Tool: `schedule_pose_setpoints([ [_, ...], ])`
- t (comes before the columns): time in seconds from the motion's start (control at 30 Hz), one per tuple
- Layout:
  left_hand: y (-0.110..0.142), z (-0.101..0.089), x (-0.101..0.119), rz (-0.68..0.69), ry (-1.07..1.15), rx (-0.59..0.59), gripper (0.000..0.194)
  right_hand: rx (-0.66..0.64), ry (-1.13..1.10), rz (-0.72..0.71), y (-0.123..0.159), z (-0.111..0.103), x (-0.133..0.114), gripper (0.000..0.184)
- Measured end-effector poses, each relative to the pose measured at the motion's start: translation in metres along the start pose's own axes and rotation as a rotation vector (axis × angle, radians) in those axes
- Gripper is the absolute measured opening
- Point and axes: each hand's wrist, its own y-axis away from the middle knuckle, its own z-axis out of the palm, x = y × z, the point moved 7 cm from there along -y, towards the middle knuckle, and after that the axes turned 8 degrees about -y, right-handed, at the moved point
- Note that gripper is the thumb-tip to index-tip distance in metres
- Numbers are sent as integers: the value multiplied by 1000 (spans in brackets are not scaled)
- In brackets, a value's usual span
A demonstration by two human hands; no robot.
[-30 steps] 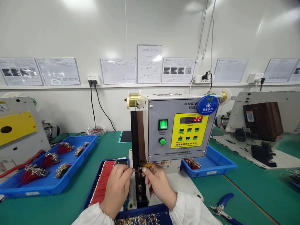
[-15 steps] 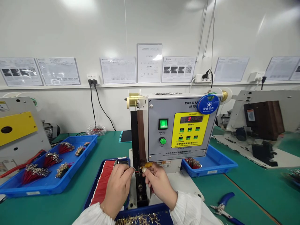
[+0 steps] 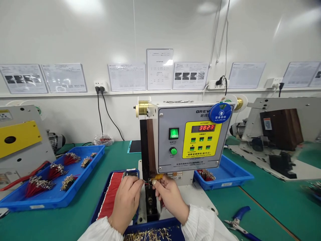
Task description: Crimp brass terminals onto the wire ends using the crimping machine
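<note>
Green bench (image 3: pixel 115 157): blue tray (image 3: pixel 82 177) holds terminals (image 3: pixel 37 185); left hand (image 3: pixel 126 204), right hand (image 3: pixel 172 204) pinch red wire (image 3: pixel 147 183).

The left hand (image 3: pixel 126 204) and right hand (image 3: pixel 170 204) hide the wire tips (image 3: pixel 148 183) at the crimping machine (image 3: pixel 190 140). The bottom edge cuts off the blue terminal tray (image 3: pixel 160 223), and the wall-sheet print (image 3: pixel 126 77) is too small to read

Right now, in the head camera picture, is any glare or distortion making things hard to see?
In the head view, bright glare patches lie on the white wall, and the papers on it shine a little. The wide lens bends the picture near its edges. The machine's red display is sharp and readable.
</note>
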Motion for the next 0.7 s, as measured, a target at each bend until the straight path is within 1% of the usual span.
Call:
schedule_pose_setpoints([
  [0.13, 0, -2, -1, -17, -6, 18, 18, 21, 22, -26, 1, 0, 3, 27],
  [0.27, 1, -2, -2, -34, -22, 22, 16, 79, 104, -106, 4, -2, 6, 28],
  [0.37, 2, 0, -3, -35, -25, 6, 17, 95, 178, -160, 7, -2, 5, 26],
  [0.7, 1, 1, 0, -21, -21, -7, 17, 106, 216, -189, 7, -3, 3, 21],
])
